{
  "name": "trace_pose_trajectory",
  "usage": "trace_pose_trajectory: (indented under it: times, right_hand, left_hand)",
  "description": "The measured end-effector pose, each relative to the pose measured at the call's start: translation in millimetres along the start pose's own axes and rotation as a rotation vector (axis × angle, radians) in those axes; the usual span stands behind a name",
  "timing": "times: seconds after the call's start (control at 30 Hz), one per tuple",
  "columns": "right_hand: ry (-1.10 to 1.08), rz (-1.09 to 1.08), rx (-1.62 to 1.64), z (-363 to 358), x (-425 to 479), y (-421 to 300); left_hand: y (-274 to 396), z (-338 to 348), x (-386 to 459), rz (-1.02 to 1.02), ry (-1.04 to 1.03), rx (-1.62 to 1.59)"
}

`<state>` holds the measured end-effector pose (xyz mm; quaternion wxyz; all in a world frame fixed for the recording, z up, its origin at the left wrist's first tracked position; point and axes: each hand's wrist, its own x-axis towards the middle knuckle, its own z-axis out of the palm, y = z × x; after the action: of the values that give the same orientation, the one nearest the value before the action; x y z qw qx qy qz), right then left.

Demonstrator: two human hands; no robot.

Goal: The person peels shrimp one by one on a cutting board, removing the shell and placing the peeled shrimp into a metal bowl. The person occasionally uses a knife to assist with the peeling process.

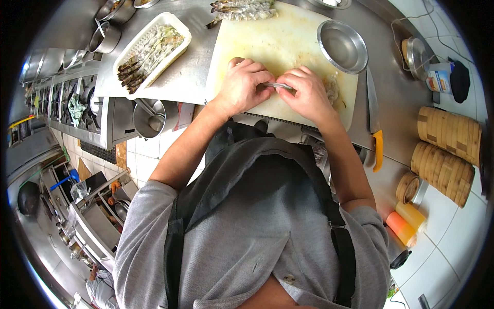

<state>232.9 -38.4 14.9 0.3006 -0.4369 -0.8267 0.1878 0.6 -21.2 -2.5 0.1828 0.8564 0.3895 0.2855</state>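
Note:
My left hand [247, 85] and my right hand [307, 92] meet over a yellowed white cutting board [270, 40]. Their fingertips pinch a slim greyish piece, apparently a raw shrimp [278, 85], from both ends. Partly hidden behind my right hand, a pale translucent heap [332, 89] lies on the board; whether it is shells or flesh I cannot tell. Peeled shrimp [247, 11] with dark tails line the board's far edge. To the left, a white perforated basket [175, 20] holds more tailed shrimp [154, 48] in a row.
A metal bowl [342, 46] stands on the board's right corner. Beside the board lies a knife [373, 104] with a yellow handle. Bamboo steamers [444, 170] and sauce bottles [403, 226] line the right. A pot [149, 123] and a stove [81, 96] are left; another person [101, 287] is lower left.

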Motion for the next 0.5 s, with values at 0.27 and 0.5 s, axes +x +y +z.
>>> trace_pose_trajectory:
  times: [0.27,0.5]
  right_hand:
    - [-0.013,-0.037,-0.025,5.0,-3.5,3.2]
    - [-0.027,-0.039,-0.049,3.9,-3.6,2.5]
  left_hand:
    - [2.1,1.1,1.3,0.009,-0.034,-0.005]
    - [2.3,2.4,2.6,0.030,-0.038,0.004]
